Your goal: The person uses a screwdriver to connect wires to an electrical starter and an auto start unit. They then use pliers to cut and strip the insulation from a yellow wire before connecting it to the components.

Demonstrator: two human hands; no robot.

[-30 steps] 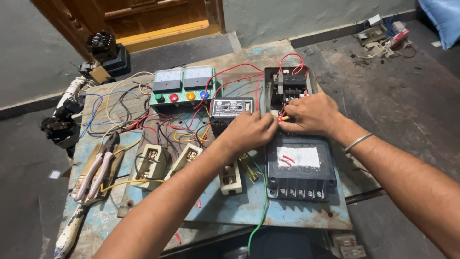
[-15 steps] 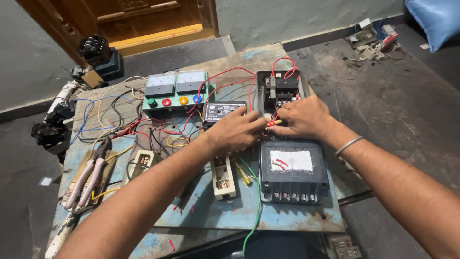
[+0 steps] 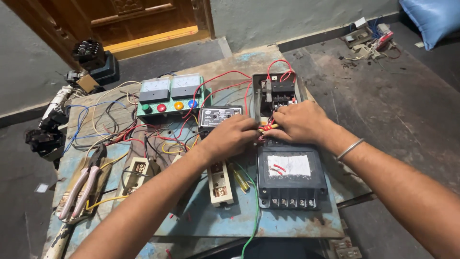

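— While both hands meet over the middle of the board, what are they actually on?

— The left hand and right hand come together on a short bundle of red and yellow wires, just below the open black contactor box and above the black unit with the white label. Fingers of both hands are pinched closed on the wire ends, touching each other.

— What could go wrong, in your view?

— I judge the loose ends could slip and touch a neighbouring terminal, because so many red leads cross close by. A tug might also pull a lead out of the green meter panel.

— Anything else near?

— Pink-handled pliers lie well apart at the left edge of the blue table; a yellow-handled screwdriver rests beside a cream switch block. A sleeve or forearm could drag that green wire.
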